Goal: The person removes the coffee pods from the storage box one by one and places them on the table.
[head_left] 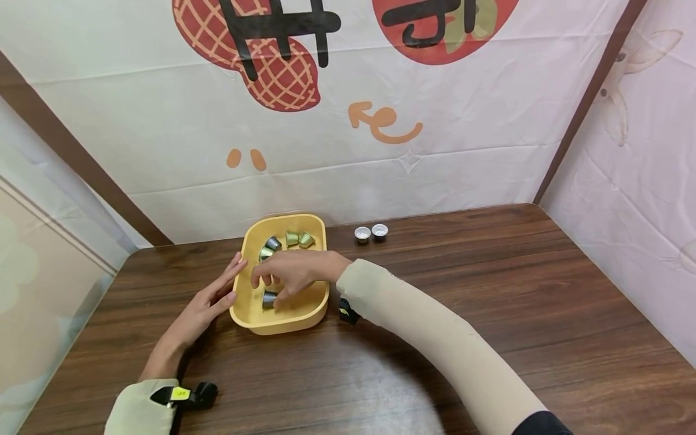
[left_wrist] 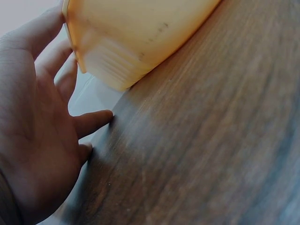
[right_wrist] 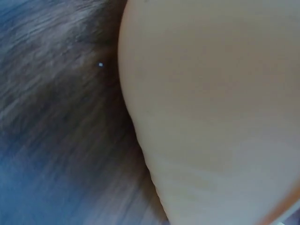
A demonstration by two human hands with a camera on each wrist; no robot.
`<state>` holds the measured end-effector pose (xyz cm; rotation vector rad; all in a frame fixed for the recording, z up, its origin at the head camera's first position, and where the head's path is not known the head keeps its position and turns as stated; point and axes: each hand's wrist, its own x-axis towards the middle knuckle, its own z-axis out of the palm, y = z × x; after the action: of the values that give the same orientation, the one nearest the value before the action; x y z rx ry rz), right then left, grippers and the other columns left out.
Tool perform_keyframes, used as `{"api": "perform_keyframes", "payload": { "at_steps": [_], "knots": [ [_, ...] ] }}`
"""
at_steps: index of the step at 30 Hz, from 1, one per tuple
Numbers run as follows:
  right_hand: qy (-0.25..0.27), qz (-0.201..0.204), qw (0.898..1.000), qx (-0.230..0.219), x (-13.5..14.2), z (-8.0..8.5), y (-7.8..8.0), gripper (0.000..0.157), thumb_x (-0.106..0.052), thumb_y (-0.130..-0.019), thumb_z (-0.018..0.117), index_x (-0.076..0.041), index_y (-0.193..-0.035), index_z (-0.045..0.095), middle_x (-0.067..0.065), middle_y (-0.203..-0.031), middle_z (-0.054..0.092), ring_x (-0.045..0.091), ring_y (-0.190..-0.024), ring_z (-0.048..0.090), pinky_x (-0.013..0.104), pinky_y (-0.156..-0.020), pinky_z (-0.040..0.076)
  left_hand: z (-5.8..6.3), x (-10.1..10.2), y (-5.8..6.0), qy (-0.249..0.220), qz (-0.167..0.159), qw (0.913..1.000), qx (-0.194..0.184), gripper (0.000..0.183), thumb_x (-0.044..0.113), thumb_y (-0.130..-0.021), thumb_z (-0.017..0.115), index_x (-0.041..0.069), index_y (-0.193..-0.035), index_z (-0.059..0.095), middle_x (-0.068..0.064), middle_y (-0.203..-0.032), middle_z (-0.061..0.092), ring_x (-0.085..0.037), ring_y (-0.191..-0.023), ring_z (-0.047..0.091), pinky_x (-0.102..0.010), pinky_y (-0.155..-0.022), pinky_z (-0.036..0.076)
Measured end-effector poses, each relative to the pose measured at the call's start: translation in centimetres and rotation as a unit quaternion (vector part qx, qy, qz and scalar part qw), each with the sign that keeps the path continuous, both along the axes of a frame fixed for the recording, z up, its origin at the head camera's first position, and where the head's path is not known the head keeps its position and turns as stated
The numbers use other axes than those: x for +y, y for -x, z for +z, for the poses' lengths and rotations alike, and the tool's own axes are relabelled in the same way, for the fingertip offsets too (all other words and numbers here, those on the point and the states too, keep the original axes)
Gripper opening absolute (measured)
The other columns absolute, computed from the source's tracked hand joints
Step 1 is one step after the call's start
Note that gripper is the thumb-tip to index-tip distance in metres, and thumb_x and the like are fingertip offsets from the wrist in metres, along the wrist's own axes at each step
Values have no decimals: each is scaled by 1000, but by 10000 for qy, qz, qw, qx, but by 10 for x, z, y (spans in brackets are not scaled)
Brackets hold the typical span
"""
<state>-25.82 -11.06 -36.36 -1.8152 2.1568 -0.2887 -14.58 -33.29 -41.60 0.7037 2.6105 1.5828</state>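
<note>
A yellow bin (head_left: 312, 323) stands on the table with several small coffee capsules inside. Green capsules (head_left: 292, 238) and a dark blue capsule (head_left: 273, 243) lie toward its far end. My right hand (head_left: 293, 270) reaches into the bin from the right, fingers bent downward. Its thumb is at a blue-grey capsule (head_left: 269, 299) near the front, with the other fingers apart from that capsule. My left hand (head_left: 203, 307) rests its spread fingers against the bin's left rim. In the left wrist view, that hand (left_wrist: 42, 112) touches the bin's edge (left_wrist: 75, 40). The right wrist view does not show the right hand.
Two capsules with silver lids, one (head_left: 362, 235) beside the other (head_left: 380, 232), stand on the table right of the bin. A printed cloth wall (head_left: 462, 163) rises behind the wooden table (head_left: 489, 290). The bin's pale wall (right_wrist: 211, 103) fills most of the right wrist view.
</note>
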Motion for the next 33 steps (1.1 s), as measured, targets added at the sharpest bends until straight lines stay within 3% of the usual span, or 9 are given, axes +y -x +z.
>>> {"api": "perform_keyframes", "payload": {
  "at_steps": [18,33],
  "knots": [
    [222,-139,9988,-407,-3,-6,13,39,-15,-84,74,-14,-119,58,-7,-93,63,4,-85,58,14,-77,42,0,1,1,-85,-33,10000,14,57,0,-100,43,14,-153,26,-2,-160,4,-6,-144,8,-11,-100,26],
    [270,-182,9985,-451,-7,-9,12,36,-19,-81,78,-15,-114,63,-10,-92,63,3,-86,57,13,-77,40,-1,-1,0,-76,-43,10000,12,57,0,-100,43,13,-153,25,-3,-160,3,-2,-142,13,-11,-99,27]
  ]
}}
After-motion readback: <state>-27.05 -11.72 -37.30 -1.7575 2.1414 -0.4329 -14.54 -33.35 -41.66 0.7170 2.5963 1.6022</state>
